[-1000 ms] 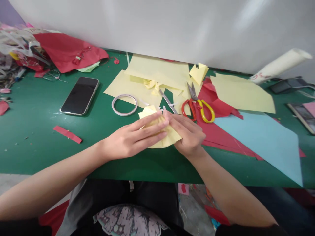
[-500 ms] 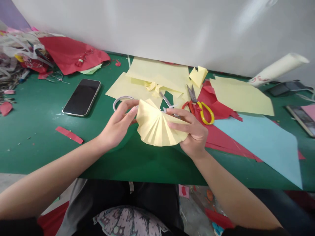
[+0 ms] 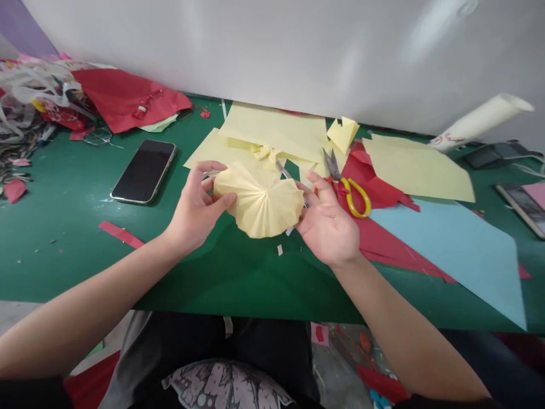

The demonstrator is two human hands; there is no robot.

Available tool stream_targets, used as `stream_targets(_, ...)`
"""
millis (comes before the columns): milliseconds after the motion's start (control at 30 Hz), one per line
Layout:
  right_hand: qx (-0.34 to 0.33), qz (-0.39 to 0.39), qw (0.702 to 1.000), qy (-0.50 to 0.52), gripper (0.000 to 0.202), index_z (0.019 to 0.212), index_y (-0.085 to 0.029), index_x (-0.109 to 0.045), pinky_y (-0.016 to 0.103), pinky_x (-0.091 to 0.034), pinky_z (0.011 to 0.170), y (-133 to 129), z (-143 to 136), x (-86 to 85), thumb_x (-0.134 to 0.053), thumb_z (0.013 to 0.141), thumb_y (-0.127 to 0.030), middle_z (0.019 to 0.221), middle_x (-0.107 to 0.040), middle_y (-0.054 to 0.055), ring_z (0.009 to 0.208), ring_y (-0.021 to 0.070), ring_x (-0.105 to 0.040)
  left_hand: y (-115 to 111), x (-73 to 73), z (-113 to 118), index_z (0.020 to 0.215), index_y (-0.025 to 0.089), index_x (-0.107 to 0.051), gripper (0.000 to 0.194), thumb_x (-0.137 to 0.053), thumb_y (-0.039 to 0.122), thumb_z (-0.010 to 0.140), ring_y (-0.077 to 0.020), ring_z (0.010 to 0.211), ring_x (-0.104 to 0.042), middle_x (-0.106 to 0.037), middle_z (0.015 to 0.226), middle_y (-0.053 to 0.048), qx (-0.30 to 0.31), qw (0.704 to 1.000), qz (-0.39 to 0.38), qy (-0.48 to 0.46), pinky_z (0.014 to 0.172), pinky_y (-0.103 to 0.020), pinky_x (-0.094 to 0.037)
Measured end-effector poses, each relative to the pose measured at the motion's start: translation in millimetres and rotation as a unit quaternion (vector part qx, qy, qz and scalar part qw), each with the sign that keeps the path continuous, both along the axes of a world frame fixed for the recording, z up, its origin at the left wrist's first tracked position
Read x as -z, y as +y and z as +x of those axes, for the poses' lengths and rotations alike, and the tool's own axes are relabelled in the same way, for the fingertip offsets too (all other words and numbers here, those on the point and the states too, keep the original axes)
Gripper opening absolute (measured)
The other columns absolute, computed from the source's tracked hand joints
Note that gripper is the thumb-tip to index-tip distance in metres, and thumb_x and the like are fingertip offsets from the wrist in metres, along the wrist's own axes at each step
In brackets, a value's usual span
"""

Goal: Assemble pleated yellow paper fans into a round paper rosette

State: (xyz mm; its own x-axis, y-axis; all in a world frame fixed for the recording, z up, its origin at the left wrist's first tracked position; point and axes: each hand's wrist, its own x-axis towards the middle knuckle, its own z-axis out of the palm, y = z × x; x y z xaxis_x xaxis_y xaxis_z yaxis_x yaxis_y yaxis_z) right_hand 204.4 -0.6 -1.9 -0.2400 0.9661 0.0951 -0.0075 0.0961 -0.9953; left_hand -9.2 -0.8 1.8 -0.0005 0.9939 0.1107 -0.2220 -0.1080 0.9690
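Note:
A pleated yellow paper fan (image 3: 264,200), its folds spreading from the centre, is held above the green table. My left hand (image 3: 196,207) pinches its left edge between thumb and fingers. At the fan's right edge is my right hand (image 3: 327,221), palm turned up, with some fingers behind the paper and others raised; whether it grips the edge is hard to tell. Yellow-and-red-handled scissors (image 3: 358,197) lie just beyond my right hand, blades partly apart.
Yellow sheets (image 3: 272,126) lie behind the hands. A phone (image 3: 145,171) and a red strip (image 3: 121,233) are at the left. Red paper (image 3: 395,250), a blue sheet (image 3: 460,238) and a white roll (image 3: 481,122) are at the right. Tangled scraps (image 3: 42,105) fill the far left.
The paper has opened wider and tilted, showing more of its pleated face. My right hand has turned palm up and moved off its front. A small white scrap now shows on the table below.

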Motion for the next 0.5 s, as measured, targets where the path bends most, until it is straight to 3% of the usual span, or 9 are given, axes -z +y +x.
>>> stream_targets(100,0.039,0.079,0.996,-0.012,0.042,0.120,-0.039,-0.040,0.039,-0.048,0.093,-2.3,-4.3,-1.3,-0.050,0.080,-0.037,0.136,-0.041,-0.006,0.123,0.0201,-0.043,-1.6,3.1,0.4,0.085,0.020,-0.053,0.025,-0.064,0.010,0.066,-0.0054,0.061,-0.054,-0.056,0.078,0.003,-0.015,0.996,0.049,0.067,0.054,-0.017,-0.044)
stream_targets(200,0.077,0.163,0.982,-0.050,0.047,0.115,-0.039,-0.045,0.038,-0.044,0.099,-4.7,-7.4,0.2,-0.063,0.073,-0.028,0.138,-0.036,-0.007,0.131,0.0197,-0.031,-3.6,4.4,2.1,0.080,0.017,-0.060,0.016,-0.068,0.015,0.066,-0.0078,0.065,-0.057,-0.060,0.075,0.001,-0.001,0.996,0.041,0.080,0.058,-0.020,-0.047)
stream_targets(333,0.093,0.199,0.970,-0.104,0.026,0.099,-0.033,-0.058,0.041,-0.042,0.101,-6.2,-7.5,1.2,-0.062,0.075,-0.023,0.128,-0.047,-0.004,0.127,0.0196,-0.037,-5.8,3.7,4.6,0.083,0.018,-0.065,0.016,-0.069,0.020,0.067,-0.0086,0.067,-0.059,-0.065,0.074,0.000,0.021,0.998,0.012,0.056,0.060,-0.020,-0.049)
stream_targets(500,0.112,0.213,0.961,-0.136,0.022,0.092,-0.032,-0.063,0.041,-0.052,0.089,-10.2,-9.7,-2.6,-0.063,0.074,-0.021,0.126,-0.049,-0.003,0.122,0.0214,-0.044,-7.7,4.0,5.4,0.078,0.019,-0.068,0.011,-0.069,0.021,0.067,-0.0087,0.067,-0.061,-0.068,0.074,0.000,0.017,0.998,-0.002,0.062,0.060,-0.020,-0.050)
